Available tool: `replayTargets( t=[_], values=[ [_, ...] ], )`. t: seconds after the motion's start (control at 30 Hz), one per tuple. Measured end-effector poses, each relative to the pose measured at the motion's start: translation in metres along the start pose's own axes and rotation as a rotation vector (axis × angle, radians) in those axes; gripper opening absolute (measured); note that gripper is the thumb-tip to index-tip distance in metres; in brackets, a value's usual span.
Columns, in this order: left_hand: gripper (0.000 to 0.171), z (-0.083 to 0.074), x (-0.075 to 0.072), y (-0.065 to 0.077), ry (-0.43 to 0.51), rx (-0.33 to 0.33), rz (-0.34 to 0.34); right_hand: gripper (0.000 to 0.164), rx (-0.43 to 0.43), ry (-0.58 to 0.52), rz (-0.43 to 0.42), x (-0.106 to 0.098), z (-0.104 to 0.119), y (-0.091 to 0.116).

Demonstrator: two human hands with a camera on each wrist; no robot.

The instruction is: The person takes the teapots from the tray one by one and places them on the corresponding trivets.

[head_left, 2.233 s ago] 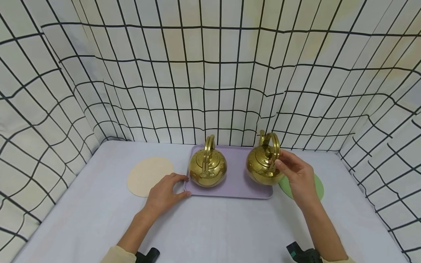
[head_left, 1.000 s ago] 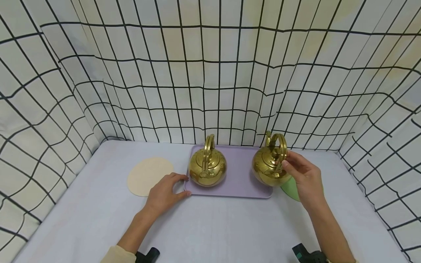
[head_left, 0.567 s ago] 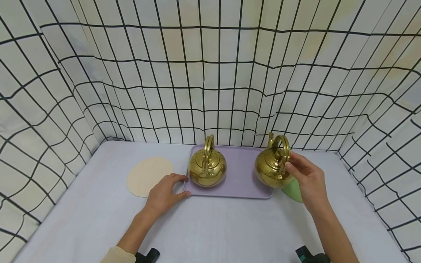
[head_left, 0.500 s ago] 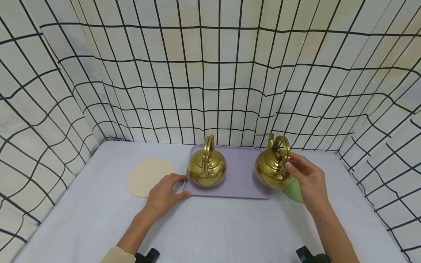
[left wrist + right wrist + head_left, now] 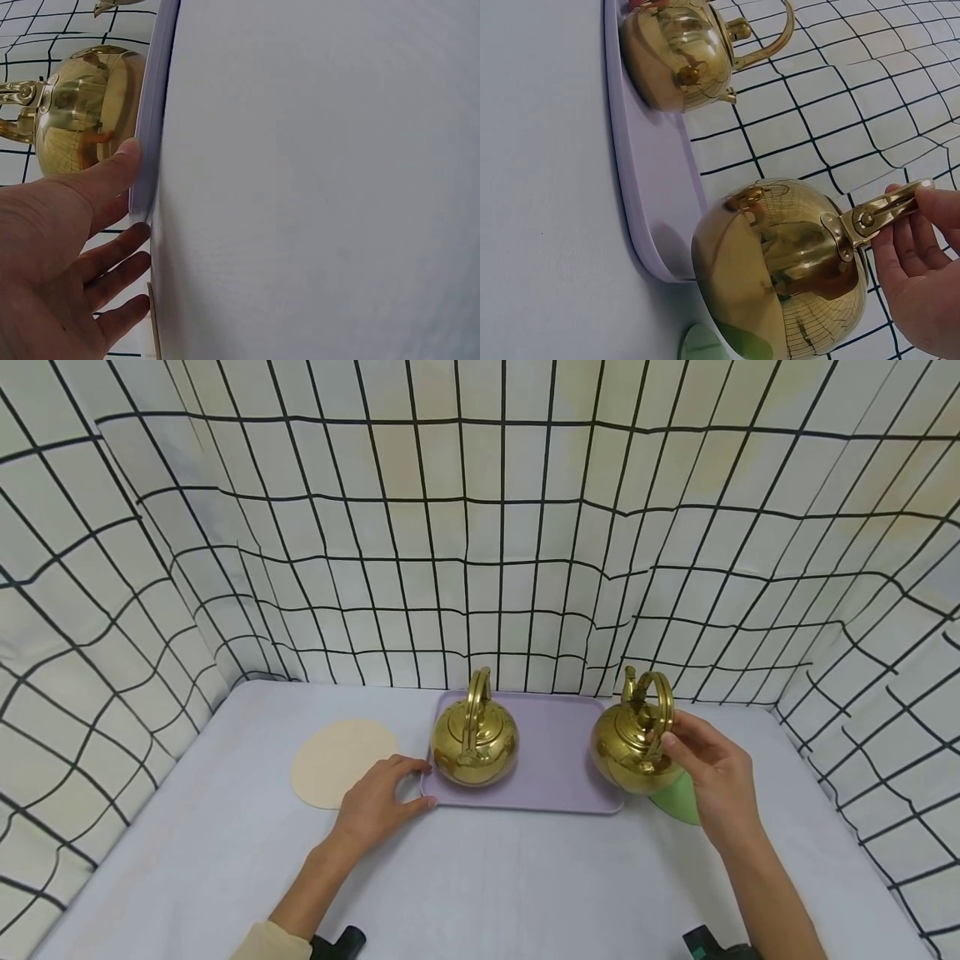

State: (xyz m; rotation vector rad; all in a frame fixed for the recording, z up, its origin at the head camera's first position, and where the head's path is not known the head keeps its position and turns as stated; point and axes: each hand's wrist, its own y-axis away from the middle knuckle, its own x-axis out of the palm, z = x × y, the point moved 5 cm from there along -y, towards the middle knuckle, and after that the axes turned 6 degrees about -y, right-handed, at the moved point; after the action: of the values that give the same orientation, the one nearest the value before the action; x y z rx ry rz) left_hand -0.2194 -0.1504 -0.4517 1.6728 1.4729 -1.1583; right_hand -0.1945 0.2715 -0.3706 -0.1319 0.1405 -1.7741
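Note:
My right hand (image 5: pixel 718 772) grips the upright handle of a shiny brass kettle (image 5: pixel 624 758). The kettle hangs raised over the right end of a lilac tray (image 5: pixel 553 752) and overlaps part of a green round mat (image 5: pixel 681 800). A second brass kettle (image 5: pixel 483 758) stands on the tray's left half. At the tray's front left corner my left hand (image 5: pixel 378 800) holds the edge between thumb and forefinger. In the left wrist view the thumb (image 5: pixel 120 161) lies against the rim, while the other fingers trail loosely toward the tabletop.
To the left of the tray lies a beige round mat (image 5: pixel 330 768), close to my left hand. A white cloth (image 5: pixel 510 885) covers the table. White sheets with black grid lines (image 5: pixel 517 527) rise behind it and at both sides.
My right hand has carried its kettle steadily rightward from over the tray toward the green mat, and slightly nearer to me. The left hand, the tray and the other kettle have stayed put.

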Motion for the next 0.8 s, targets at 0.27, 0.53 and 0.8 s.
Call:
replayTargets(
  t=[0.27, 0.53, 0.8],
  values=[
    [0.049, 0.0, 0.001, 0.0, -0.002, -0.006, 0.005, 0.038, -0.014, 0.013, 0.0, -0.007, 0.001, 0.001],
    [0.049, -0.001, 0.0, 0.0, -0.006, -0.008, 0.014, 0.038, -0.007, -0.02, -0.006, -0.011, -0.001, 0.002],
    [0.05, 0.0, 0.0, 0.0, -0.01, -0.007, 0.015, 0.04, 0.003, -0.034, -0.011, -0.016, -0.004, 0.004]
  ],
)
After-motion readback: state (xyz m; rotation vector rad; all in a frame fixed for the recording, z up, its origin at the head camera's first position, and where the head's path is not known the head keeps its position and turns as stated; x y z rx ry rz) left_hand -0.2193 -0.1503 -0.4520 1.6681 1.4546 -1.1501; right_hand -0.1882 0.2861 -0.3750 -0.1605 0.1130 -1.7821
